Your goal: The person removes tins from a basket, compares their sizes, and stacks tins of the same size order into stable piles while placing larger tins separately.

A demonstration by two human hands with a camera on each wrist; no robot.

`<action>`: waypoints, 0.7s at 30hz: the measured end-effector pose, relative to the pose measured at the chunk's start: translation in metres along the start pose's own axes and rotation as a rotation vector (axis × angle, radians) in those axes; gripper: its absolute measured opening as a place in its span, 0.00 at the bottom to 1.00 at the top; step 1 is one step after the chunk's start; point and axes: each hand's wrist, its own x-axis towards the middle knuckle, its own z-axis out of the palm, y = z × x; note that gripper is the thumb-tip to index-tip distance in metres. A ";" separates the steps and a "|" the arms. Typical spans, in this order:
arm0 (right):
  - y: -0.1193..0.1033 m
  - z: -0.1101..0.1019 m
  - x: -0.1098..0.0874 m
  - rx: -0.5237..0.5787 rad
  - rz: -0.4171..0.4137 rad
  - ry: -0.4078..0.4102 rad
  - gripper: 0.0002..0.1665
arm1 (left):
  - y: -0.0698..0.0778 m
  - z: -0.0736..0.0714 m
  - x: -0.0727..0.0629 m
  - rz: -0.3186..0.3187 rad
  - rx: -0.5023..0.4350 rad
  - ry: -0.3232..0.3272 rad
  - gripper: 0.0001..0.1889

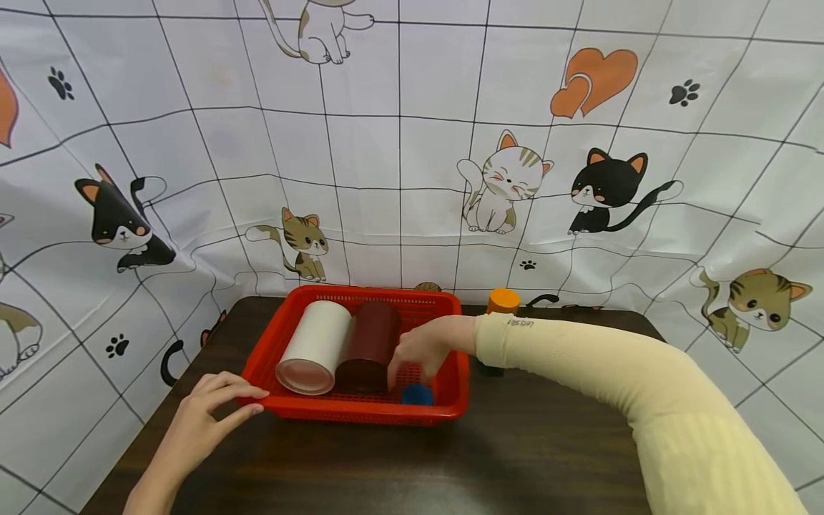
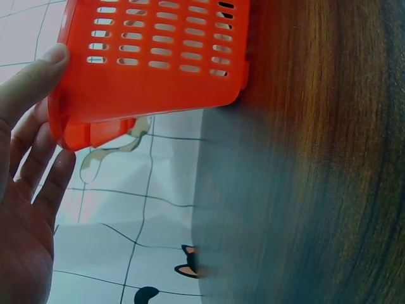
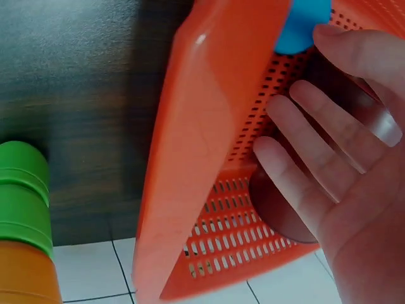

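Note:
A red plastic basket [image 1: 360,411] stands on the dark table. My left hand [image 1: 209,418] pinches its front left corner, thumb [image 2: 54,60] on the outer side and fingers [image 2: 60,171] at the rim. Inside lie a white cylindrical canister [image 1: 318,340] and a dark maroon one [image 1: 370,343], side by side. My right hand [image 1: 425,347] reaches into the right part, its fingers [image 3: 316,155] loosely extended beside the maroon canister. Near its thumb sits a small blue round piece [image 3: 307,25], low by the basket's front wall.
Right of the basket stands a stack of orange [image 3: 25,272] and green [image 3: 22,190] cup-like pieces, partly behind my right forearm in the head view. A white cat-print sheet [image 1: 399,143] hangs behind and at both sides of the table [image 1: 547,443].

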 end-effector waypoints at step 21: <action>-0.006 0.006 0.018 0.169 0.080 -0.231 0.38 | 0.003 0.001 0.001 0.001 0.009 0.004 0.21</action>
